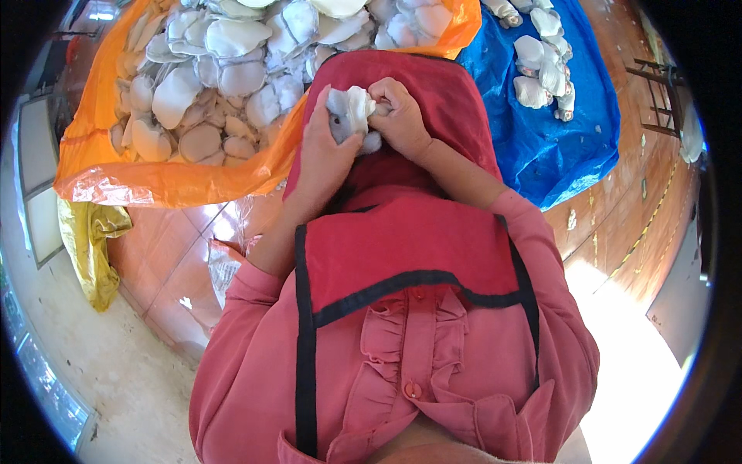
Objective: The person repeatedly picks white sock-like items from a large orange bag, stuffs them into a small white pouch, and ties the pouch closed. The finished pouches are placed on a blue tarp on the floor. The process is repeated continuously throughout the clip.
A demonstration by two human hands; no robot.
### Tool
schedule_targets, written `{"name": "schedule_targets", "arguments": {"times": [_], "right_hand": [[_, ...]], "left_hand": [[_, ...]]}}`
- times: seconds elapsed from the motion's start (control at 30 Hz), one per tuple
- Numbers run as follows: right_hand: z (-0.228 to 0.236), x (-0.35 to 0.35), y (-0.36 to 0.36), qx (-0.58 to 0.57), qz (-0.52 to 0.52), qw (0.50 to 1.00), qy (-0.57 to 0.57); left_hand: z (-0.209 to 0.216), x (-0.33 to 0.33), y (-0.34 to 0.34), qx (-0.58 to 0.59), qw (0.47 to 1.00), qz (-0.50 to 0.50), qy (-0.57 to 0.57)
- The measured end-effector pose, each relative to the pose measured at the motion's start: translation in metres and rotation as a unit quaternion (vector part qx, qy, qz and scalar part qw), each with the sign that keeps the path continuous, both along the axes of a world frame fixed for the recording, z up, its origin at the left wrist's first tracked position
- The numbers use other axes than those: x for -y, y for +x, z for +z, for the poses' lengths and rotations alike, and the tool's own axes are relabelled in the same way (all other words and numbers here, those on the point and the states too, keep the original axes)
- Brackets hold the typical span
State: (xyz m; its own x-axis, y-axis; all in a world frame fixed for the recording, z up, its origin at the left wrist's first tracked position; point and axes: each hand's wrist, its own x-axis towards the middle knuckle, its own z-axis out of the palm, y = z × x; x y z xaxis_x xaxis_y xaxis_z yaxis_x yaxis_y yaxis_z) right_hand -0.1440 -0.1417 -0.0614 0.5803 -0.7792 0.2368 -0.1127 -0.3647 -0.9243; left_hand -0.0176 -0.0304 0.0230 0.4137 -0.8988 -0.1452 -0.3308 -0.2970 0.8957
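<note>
Above my lap, both hands work on a small grey-and-white plush piece (357, 112) with a dark round spot like an eye on its grey side. My left hand (318, 151) is wrapped round the grey side, thumb below and fingers above. On the other side, the bent fingers of my right hand (402, 120) pinch the white fabric at its edge. Whether a small tool sits in those fingers cannot be made out. A red apron (456, 100) with black edging spreads over my lap beneath the hands.
Ahead to the left, an orange plastic sheet (166, 182) bears a large heap of flat white-and-grey plush pieces (239, 77). A blue sheet (556, 151) at the right carries several stuffed plush pieces (553, 69). A yellow bag (91, 247) lies on the tiled floor at the left.
</note>
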Motion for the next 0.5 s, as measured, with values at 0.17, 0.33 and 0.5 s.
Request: {"name": "schedule_targets", "arguments": {"times": [0.17, 0.33, 0.5], "right_hand": [[0.017, 0.001, 0.003, -0.044, 0.055, 0.997, 0.014], [0.036, 0.029, -0.016, -0.067, 0.227, 0.954, 0.184], [0.050, 0.048, -0.029, -0.114, 0.318, 0.932, 0.132]], "left_hand": [[0.002, 0.015, 0.029, 0.131, 0.983, -0.128, 0.015], [-0.003, 0.022, 0.033, 0.090, 0.991, -0.084, 0.056], [-0.014, 0.023, 0.043, -0.004, 0.993, -0.114, 0.038]]}}
